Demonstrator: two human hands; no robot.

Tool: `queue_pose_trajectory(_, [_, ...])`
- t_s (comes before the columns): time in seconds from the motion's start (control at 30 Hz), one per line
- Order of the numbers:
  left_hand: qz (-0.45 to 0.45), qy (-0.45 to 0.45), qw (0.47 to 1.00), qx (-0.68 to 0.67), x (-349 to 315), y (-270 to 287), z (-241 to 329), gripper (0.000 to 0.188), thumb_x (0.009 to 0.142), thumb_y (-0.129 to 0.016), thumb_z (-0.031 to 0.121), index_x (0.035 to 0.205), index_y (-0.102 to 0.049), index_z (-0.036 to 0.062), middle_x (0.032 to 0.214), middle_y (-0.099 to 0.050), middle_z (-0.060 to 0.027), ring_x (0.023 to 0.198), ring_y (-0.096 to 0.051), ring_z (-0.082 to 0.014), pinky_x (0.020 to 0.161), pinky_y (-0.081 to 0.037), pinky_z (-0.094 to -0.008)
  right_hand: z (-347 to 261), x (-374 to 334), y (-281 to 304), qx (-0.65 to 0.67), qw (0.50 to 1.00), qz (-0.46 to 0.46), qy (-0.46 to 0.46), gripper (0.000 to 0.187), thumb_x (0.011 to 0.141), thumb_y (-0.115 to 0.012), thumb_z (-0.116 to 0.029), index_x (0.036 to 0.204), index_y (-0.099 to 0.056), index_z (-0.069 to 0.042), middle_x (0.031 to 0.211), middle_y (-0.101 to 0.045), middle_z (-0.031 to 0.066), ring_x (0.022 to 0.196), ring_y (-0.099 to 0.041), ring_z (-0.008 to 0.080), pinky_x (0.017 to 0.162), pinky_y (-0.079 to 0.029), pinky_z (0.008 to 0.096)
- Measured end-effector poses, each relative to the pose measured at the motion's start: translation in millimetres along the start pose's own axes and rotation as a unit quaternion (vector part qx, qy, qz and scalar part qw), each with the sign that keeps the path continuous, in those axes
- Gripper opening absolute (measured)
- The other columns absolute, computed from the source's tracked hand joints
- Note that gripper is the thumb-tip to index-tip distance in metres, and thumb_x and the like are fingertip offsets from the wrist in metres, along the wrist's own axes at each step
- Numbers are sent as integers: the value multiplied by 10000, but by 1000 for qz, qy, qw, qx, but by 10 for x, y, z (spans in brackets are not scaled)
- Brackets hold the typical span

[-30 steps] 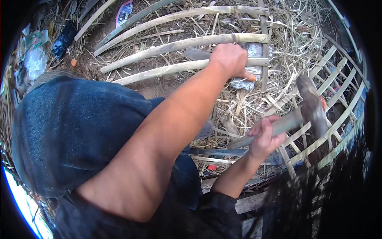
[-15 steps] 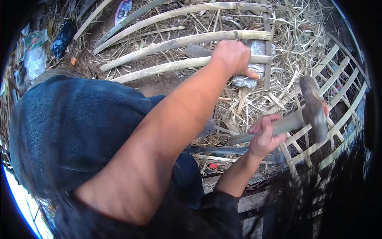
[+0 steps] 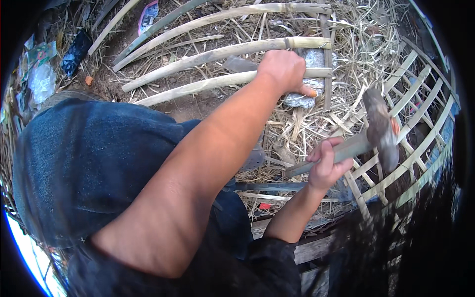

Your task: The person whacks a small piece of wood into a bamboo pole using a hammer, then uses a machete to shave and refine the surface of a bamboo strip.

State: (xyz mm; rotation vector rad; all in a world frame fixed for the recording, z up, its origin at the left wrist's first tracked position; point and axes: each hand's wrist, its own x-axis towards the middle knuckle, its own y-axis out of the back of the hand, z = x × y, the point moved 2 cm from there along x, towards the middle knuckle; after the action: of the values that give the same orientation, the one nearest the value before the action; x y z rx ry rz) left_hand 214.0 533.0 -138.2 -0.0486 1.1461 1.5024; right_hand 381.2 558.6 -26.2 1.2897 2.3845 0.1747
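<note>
My right hand (image 3: pixel 327 166) is wrapped around the wooden handle of a hammer (image 3: pixel 380 129), whose heavy, dull head is slightly blurred above the straw. Farther forward, my left hand (image 3: pixel 281 70) grips the nearest bamboo strip (image 3: pixel 208 85) close to its right end, thumb stretched out to the right. A second bamboo strip (image 3: pixel 213 53) runs just beyond my knuckles. Both strips end at a thin crosspiece (image 3: pixel 327 64). Beneath that joint and beside my thumb lies a grey block (image 3: pixel 300 101), partly covered by the hand. The fingertips of my left hand are hidden.
A woven bamboo lattice (image 3: pixel 420 123) curves along the right side. More bamboo strips (image 3: pixel 237 14) lie at the far side over straw-littered ground (image 3: pixel 366 54). Plastic scraps (image 3: pixel 42 81) sit at the far left, and a dark tube (image 3: pixel 272 186) lies below my hands.
The hammer in my right hand has shifted slightly left and upward in the picture. My left hand keeps its place on the bamboo strip as the whole view slides a little left.
</note>
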Motion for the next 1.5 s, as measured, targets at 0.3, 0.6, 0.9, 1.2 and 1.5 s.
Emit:
queue_pose_trajectory(0.3, [-4,-5,1000,1,15,-5,-8,744,562,-678,747,848,-719,62,875,-702,-96,857,-684,-251,739,-542,-370,305,198,-96,-122,984,-6,-130,129,807,-593,-62,721,-554,26,526,-507,17,407,-466,81,387,-349,248])
queue_pose_trajectory(0.6, [20,-19,999,-17,10,-38,-44,819,570,-629,794,790,-698,8,822,-689,-138,819,-682,-282,727,-546,-393,318,67,-82,-36,997,4,-66,110,806,-578,-37,718,-527,5,509,-494,16,418,-486,89,402,-373,230])
queue_pose_trajectory(0.9, [-4,3,1000,-4,6,-3,-7,737,566,-678,746,843,-719,64,873,-702,-101,858,-685,-249,736,-545,-367,139,-19,14,-21,997,21,-69,92,814,-543,-65,778,-525,18,505,-476,37,375,-447,112,363,-375,247])
queue_pose_trajectory(1.2, [-2,-8,1000,8,36,7,36,754,563,-674,754,861,-718,63,893,-701,-101,859,-684,-253,739,-544,-368,428,230,-159,-118,977,-6,-180,97,803,-551,-83,787,-541,12,510,-470,27,365,-434,110,354,-377,253])
queue_pose_trajectory(1.5, [9,-10,1000,-16,19,-21,-6,832,553,-646,793,805,-699,2,848,-691,-155,833,-683,-292,739,-548,-395,233,89,-117,-57,996,15,-60,102,802,-557,-62,749,-535,23,507,-489,33,384,-469,110,370,-381,245])
